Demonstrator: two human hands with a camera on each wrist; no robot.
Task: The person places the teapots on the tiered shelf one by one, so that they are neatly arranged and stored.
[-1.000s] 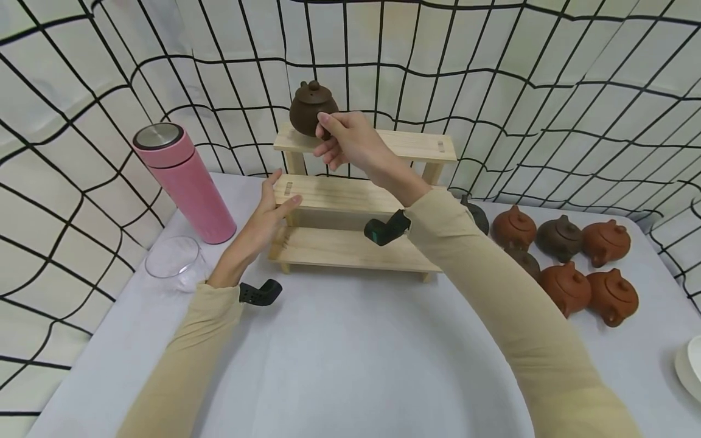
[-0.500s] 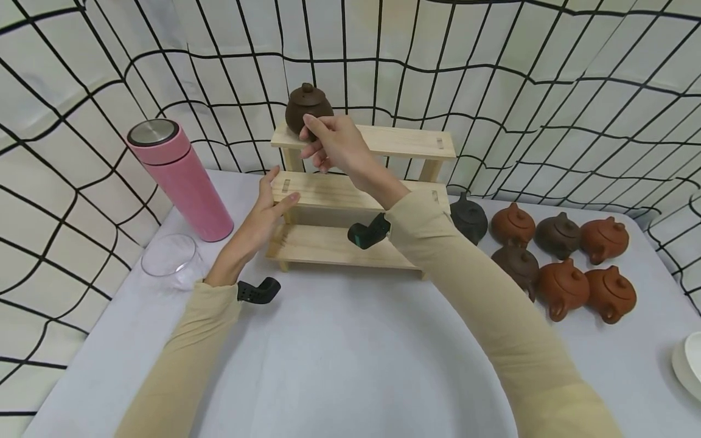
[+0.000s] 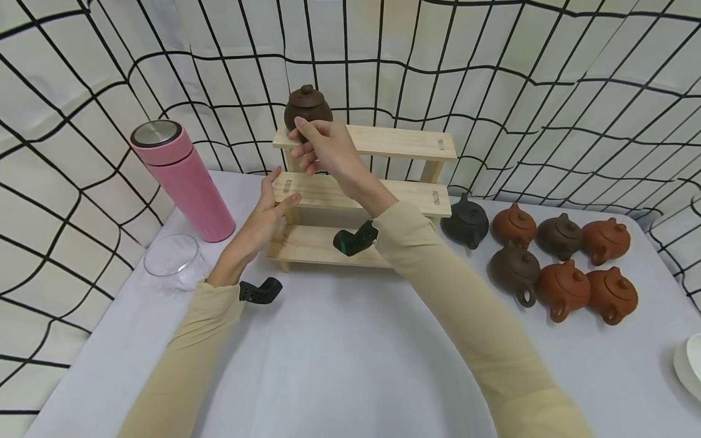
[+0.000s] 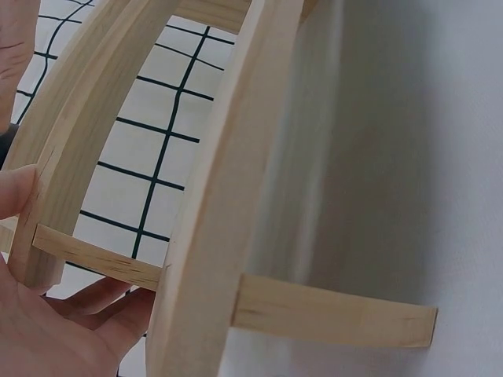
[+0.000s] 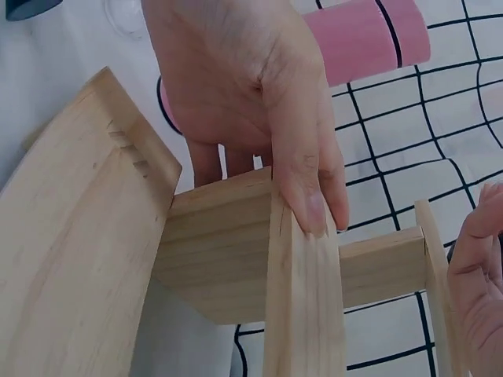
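Gripping the left end of the middle shelf [image 3: 323, 190] with the left hand [image 3: 263, 210]; pinching the near side of the brown teapot [image 3: 308, 109] with the right hand [image 3: 331, 149], apparently by the handle, though mostly hidden behind thumb and fingers. Placed upright, lid on, at the left end of the top shelf [image 3: 400, 141] of the wooden stand [image 3: 309, 242]; cannot tell how squarely seated.

Likely to handle as light, rigid and brittle, being seemingly clay; matt to the eye, so probably not slippery. Best taken by the handle or round the belly, not by the lid knob, with the lid perhaps loose. Expect the stand to be stiff but light, and liable to slide if pushed; sensible to brace by a shelf end.

Mind the black wire mesh [image 3: 350, 61] behind, and the wrist camera [image 3: 356, 239] jutting from the right cuff before the shelves. Watch the left forearm near the clear glass [image 3: 174, 261] and, beyond, the pink flask [image 3: 183, 182]. Grouped on the worktop [image 3: 339, 353] right of the stand: black teapot [image 3: 465, 222], two dark brown teapots [image 3: 513, 267], four reddish teapots [image 3: 564, 285]. Cut off at the right border: white bowl [image 3: 690, 365].
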